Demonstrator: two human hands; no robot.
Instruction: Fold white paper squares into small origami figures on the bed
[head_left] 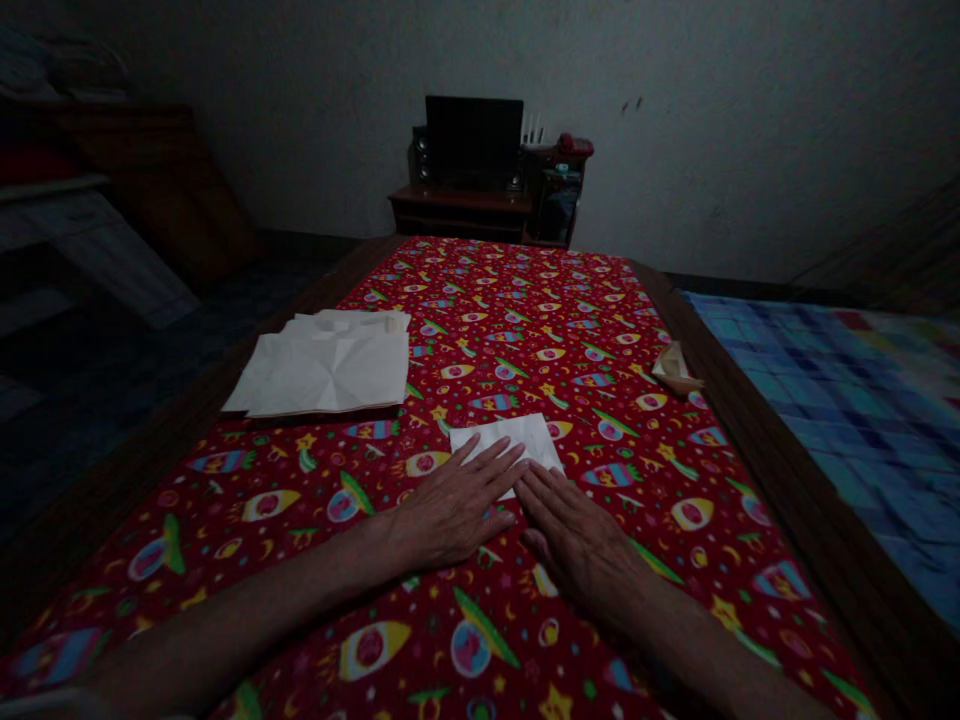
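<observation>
A small folded sheet of white paper (pixel 517 430) lies on the red patterned cloth (pixel 480 640) in front of me. My left hand (pixel 457 500) rests flat across its left and near side, fingers stretched out. From the right, my right hand (pixel 574 525) lies over the paper's near right part, its fingers straight and close together. The fingertips of both hands meet near the middle of the paper. Much of the paper's near edge is hidden under the hands.
To the left lies a stack of creased white paper sheets (pixel 330 370). A small folded paper piece (pixel 675 370) sits near the right edge. Beyond the far end stand a dark monitor (pixel 474 138) and a wooden cabinet (pixel 461 205). Blue checked cloth (pixel 795 390) spreads at right.
</observation>
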